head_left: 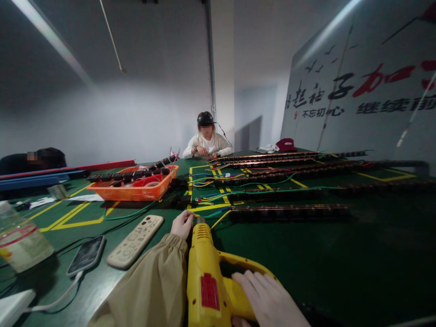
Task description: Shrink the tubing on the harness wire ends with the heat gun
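Observation:
My right hand (264,295) is wrapped round the handle of a yellow heat gun (204,259) with a red panel on its body. The gun points away from me, and its metal nozzle (200,220) is right beside my left hand (183,225). The fingers of that hand pinch the end of a wire (196,215), which has a yellowish tip; the exact grip is small and partly hidden. Blue, green and yellow wires (220,212) run from there to the left end of a long dark strip (289,212) lying across the table.
More long strips (299,171) with coloured leads lie behind. An orange basket (132,192) of dark parts stands left of centre. Nearer are a beige phone case (136,240), a charging phone (87,255) and a bottle (22,240). A person (207,141) sits across the green table.

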Demonstrator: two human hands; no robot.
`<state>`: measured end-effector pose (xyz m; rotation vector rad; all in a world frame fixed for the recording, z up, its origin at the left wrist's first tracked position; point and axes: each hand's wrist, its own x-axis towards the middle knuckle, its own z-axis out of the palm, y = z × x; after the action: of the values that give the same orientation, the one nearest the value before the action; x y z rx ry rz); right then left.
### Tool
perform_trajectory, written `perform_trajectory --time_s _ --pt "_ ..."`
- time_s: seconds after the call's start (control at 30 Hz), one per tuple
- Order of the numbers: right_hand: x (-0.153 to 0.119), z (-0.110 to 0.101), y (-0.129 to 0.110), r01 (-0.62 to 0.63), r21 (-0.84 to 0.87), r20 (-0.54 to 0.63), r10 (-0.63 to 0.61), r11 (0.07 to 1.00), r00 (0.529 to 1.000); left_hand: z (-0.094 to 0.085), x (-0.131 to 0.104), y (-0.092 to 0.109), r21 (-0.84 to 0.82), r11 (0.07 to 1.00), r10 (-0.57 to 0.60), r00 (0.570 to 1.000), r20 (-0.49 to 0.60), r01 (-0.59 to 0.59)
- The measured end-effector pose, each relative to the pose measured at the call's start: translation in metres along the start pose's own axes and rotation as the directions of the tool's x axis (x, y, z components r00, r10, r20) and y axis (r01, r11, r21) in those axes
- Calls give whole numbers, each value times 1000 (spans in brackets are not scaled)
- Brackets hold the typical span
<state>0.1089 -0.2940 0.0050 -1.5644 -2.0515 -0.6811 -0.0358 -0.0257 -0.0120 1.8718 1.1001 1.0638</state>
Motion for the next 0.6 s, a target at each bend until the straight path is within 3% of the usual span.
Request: perform_trajectory --time_s 0.13,0.6 --pt "-3 -9 3 -11 21 38 10 1000 999 0 0 -1 -1 1000 -1 1000 7 1" --pt "-31 -19 27 -59 -189 -85 43 980 995 0 -5 6 -54 998 -14 999 48 16"
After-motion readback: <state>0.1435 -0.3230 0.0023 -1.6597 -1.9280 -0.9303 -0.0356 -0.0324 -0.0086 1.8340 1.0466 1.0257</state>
